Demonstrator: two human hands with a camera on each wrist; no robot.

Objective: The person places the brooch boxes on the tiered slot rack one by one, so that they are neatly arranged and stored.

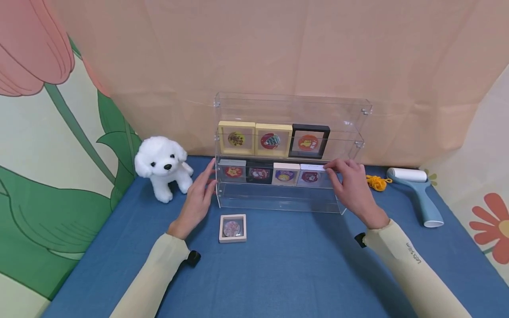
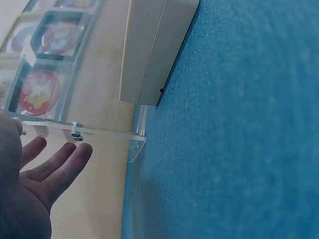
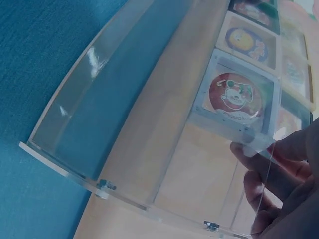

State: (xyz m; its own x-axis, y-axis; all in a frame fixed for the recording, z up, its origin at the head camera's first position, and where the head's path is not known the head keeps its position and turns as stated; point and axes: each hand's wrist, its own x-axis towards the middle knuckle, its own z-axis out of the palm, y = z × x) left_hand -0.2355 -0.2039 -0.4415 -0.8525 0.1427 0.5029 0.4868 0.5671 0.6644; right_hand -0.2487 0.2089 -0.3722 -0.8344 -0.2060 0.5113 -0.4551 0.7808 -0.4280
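A clear acrylic display shelf [image 1: 278, 204] holds small square frames with round badges behind their fronts. At the right end of its middle row, my right hand [image 1: 351, 183] pinches the corner of a white frame [image 1: 311, 178] with a red bear-like badge [image 3: 235, 98]. My left hand [image 1: 197, 198] stands at the shelf's left side panel with its fingers extended; in the left wrist view the fingertips [image 2: 82, 152] are close to the panel's edge. A pale pink frame [image 1: 232, 240] with a pinkish badge lies on the blue cloth before the shelf.
Two cream frames [image 1: 237, 153] and a black frame [image 1: 309, 154] stand on the upper tier. A white plush dog [image 1: 161, 161] sits left of the shelf. To the right lie an orange cord bundle [image 1: 377, 183] and a blue-handled lint roller [image 1: 423, 198]. A peach cloth [image 1: 278, 48] hangs behind.
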